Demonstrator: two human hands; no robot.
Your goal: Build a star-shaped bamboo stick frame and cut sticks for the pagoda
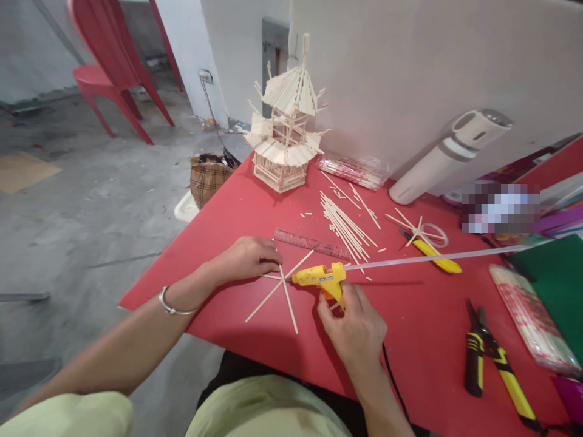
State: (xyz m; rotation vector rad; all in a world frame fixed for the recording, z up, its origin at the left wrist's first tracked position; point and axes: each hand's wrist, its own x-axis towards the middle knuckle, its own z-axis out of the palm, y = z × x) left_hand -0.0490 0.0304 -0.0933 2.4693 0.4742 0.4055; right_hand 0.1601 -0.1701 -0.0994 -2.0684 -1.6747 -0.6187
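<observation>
My right hand [353, 325] is closed round the grip of a yellow glue gun [321, 277], whose nozzle points left at the crossing of several thin wooden sticks [282, 285] lying on the red table [255, 212]. A long clear glue stick [432, 258] runs out of the gun's back to the right. My left hand [250, 258], fingers curled, presses down on the crossed sticks just left of the nozzle. A metal bangle sits on that wrist.
A stick-built pagoda model [286, 130] stands at the table's far corner. Loose sticks [346, 224], a clear ruler [312, 243], a yellow cutter [435, 255], pliers [492, 358], stick packets [532, 321] and a white tube [449, 155] lie around. A red chair [113, 67] stands on the floor.
</observation>
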